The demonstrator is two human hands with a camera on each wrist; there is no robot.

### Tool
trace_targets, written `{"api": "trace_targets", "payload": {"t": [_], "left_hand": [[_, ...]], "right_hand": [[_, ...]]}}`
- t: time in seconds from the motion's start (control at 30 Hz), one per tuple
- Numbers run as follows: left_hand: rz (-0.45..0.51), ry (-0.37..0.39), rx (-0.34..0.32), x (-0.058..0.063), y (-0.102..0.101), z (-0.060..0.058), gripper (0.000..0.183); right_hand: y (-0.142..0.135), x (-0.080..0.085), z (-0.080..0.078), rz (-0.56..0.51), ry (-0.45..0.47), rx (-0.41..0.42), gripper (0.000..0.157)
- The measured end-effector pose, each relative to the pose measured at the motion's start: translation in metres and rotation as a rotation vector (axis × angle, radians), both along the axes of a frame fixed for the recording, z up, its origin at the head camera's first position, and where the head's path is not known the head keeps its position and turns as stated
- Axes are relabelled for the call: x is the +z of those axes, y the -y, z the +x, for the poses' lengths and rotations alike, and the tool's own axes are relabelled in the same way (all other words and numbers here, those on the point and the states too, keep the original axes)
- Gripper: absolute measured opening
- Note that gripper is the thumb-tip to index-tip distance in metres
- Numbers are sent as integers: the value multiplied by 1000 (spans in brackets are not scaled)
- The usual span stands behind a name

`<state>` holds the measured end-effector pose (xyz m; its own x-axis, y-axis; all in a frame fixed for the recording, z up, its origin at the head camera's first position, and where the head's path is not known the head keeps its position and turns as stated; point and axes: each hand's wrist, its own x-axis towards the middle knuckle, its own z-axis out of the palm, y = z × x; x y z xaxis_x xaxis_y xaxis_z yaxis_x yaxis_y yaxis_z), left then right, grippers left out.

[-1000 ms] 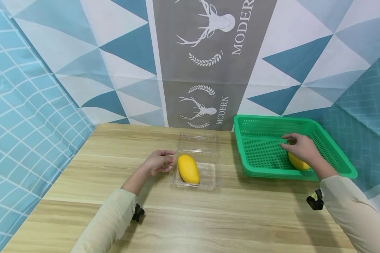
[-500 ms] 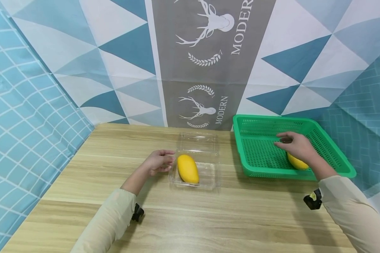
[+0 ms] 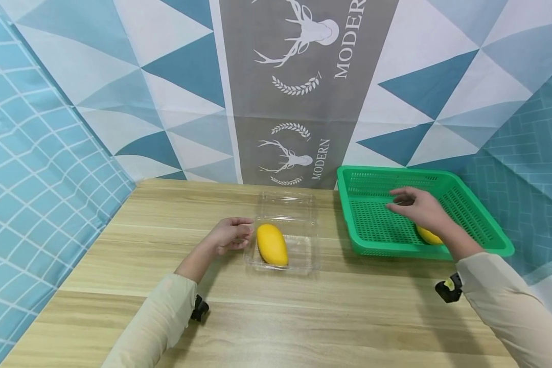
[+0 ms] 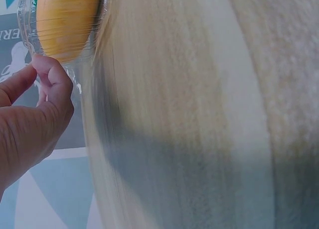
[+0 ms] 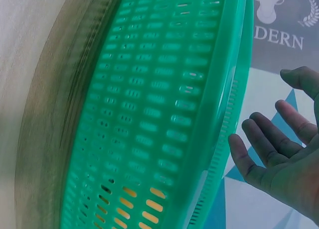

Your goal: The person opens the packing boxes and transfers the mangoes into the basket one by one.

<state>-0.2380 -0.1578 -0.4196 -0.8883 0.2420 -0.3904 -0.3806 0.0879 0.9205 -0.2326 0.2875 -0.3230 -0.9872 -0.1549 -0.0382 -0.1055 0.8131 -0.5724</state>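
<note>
Plainly, nothing was held by the right hand (image 3: 420, 208): its fingers (image 5: 259, 139) were spread and relaxed above the floor of the green basket (image 3: 485, 220), clear of the second mango (image 3: 429, 235) lying just beneath the wrist. The left hand (image 3: 230, 235) was rested on the table (image 3: 276, 317) with its fingers loosely curled against the near-left edge of the clear plastic container (image 3: 303, 255); whether the rim was actually pinched could not be told, though in the left wrist view a fingertip (image 4: 50, 72) was seen touching the plastic. Inside that container the first mango (image 3: 272, 245) lay lengthwise, toward its left side.

The fruit was judged smooth-skinned and fairly heavy for its size, firm yet liable to bruise, so a broad wrap across the middle would be wanted rather than a fingertip pinch at the ends. The container was judged thin, light and flexible, likely to slide or buckle unless it was steadied at a wall.

Most of the second mango was hidden by the right hand and forearm, only a yellow sliver being seen. The container's raised lid was nearly lost against the backdrop (image 3: 303, 102). Both wrist views were blurred by motion.
</note>
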Motion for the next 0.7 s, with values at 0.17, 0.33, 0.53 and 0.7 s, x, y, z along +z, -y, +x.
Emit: {"api": "trace_targets", "payload": {"t": [0.17, 0.33, 0.53, 0.7], "left_hand": [[-5, 0, -2, 1, -1, -1, 42], [-21, 9, 13, -1, -2, -2, 43], [-20, 16, 22, -2, -2, -2, 43], [-24, 6, 10, -2, -1, -2, 44]], "right_hand": [[7, 2, 2, -13, 2, 20, 60], [16, 1, 3, -45, 16, 32, 59], [26, 5, 5, -85, 53, 40, 61], [32, 7, 6, -70, 41, 45, 60]]}}
